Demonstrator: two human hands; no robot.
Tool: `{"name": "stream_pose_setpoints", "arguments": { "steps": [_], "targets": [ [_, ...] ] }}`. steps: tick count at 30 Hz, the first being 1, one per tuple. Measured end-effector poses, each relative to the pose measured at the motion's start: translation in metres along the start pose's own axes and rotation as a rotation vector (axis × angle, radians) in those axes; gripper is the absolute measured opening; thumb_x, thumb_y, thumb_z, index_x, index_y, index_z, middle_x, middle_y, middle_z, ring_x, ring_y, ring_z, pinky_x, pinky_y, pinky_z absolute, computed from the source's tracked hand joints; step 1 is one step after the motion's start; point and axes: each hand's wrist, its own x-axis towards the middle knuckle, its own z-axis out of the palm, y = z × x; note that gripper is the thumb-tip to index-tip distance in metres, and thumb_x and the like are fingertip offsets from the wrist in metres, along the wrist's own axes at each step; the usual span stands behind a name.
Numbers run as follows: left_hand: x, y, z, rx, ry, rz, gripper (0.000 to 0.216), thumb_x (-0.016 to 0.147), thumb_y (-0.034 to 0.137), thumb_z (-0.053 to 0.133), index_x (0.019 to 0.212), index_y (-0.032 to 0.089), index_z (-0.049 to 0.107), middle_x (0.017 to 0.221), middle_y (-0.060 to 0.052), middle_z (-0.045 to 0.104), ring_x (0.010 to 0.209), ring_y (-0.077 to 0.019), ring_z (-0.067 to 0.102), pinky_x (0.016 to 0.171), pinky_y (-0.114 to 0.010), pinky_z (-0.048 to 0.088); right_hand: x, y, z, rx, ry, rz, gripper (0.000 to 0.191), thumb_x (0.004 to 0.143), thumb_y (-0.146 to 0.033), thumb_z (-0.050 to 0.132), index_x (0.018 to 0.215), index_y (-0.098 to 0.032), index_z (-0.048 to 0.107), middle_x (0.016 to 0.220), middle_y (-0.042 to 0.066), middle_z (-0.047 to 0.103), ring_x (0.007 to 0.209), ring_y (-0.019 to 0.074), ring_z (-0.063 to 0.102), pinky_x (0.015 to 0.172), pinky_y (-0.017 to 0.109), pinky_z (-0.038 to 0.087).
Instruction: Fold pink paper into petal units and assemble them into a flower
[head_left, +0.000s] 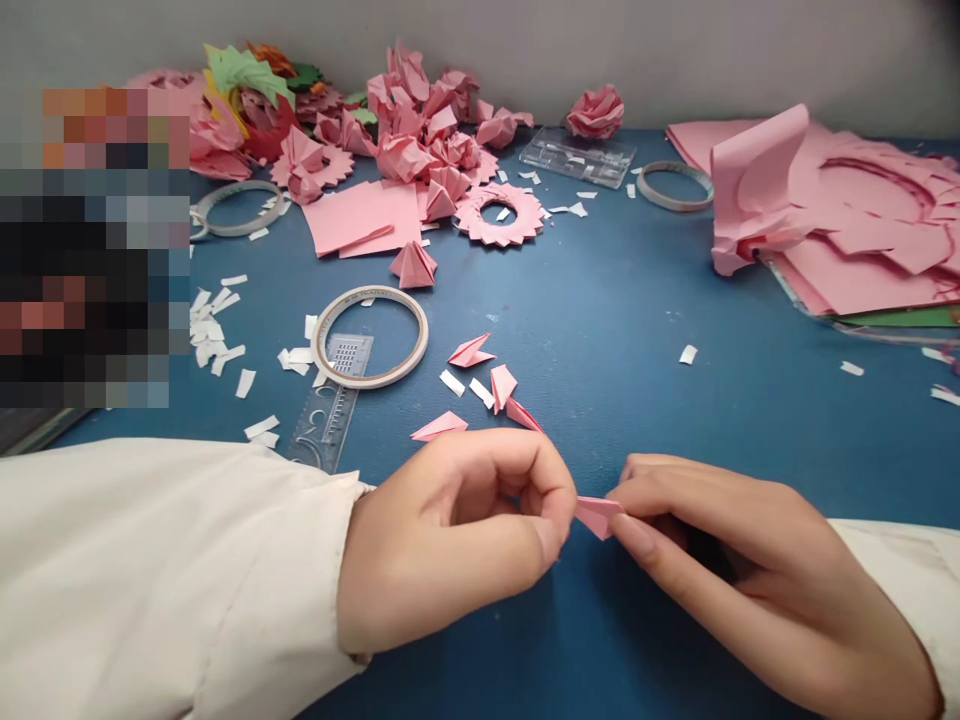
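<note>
Between both hands is a small folded pink paper piece [598, 515]. My left hand [465, 535] pinches its left end between thumb and fingers, and that end is hidden behind the fingertips. At its right end, the thumb and forefinger of my right hand [742, 565] are closed on it. Just beyond my left hand lie more folded pink pieces: one by the knuckles [440, 426], another farther off [471, 351], and an upright-looking one [503, 386] touching or close to a darker pink one [523, 414].
A tape roll [370, 337] overlaps a clear ruler [332, 400]. White paper strips [214, 330] are scattered about. Behind stand a pink paper ring [499, 214], pink sheets [364, 217], crumpled pink paper flowers [427, 110] and another tape roll [675, 186]. Large pink paper pieces [862, 250] lie at right.
</note>
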Motion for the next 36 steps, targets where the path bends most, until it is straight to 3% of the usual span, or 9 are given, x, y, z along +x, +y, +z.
{"name": "stream_pose_setpoints", "arguments": {
  "steps": [6, 18, 31, 36],
  "targets": [
    [0.0004, 0.0018, 0.0003, -0.054, 0.017, -0.057, 0.038, 0.087, 0.026, 0.104, 0.08, 0.024, 0.066, 0.077, 0.007, 0.058, 0.073, -0.0141, 0.036, 0.072, -0.028, 0.038, 0.0014, 0.0001, -0.0036, -0.007, -0.075, -0.001, 0.026, 0.134, -0.021, 0.062, 0.119, -0.031, 0.08, 0.081, -0.003, 0.07, 0.064, 0.0161, 0.065, 0.057, 0.029, 0.049],
    [0.002, 0.0029, 0.0004, 0.0, 0.031, -0.069, 0.028, 0.087, 0.023, 0.092, 0.08, 0.025, 0.065, 0.075, 0.008, 0.052, 0.072, -0.0138, 0.034, 0.072, -0.029, 0.035, -0.0006, 0.0051, 0.0005, 0.003, -0.052, -0.033, 0.023, 0.134, -0.021, 0.061, 0.12, -0.032, 0.076, 0.084, -0.004, 0.074, 0.066, 0.0158, 0.068, 0.059, 0.031, 0.049],
    [0.001, 0.0016, 0.001, 0.022, 0.047, -0.062, 0.032, 0.09, 0.025, 0.095, 0.08, 0.024, 0.065, 0.074, 0.009, 0.05, 0.071, -0.0133, 0.032, 0.07, -0.027, 0.035, 0.005, 0.0021, -0.0081, -0.037, -0.101, -0.053, 0.022, 0.13, -0.016, 0.065, 0.119, -0.031, 0.077, 0.082, -0.004, 0.076, 0.064, 0.0154, 0.071, 0.057, 0.027, 0.052],
    [0.0013, 0.0024, 0.0016, 0.03, 0.042, -0.056, 0.046, 0.094, 0.039, 0.104, 0.077, 0.025, 0.063, 0.074, 0.007, 0.053, 0.072, -0.0144, 0.034, 0.073, -0.029, 0.038, 0.0036, 0.0014, -0.0064, -0.03, -0.074, -0.018, 0.024, 0.131, -0.019, 0.066, 0.115, -0.031, 0.08, 0.082, -0.003, 0.077, 0.064, 0.0168, 0.071, 0.055, 0.031, 0.051]
  ]
}}
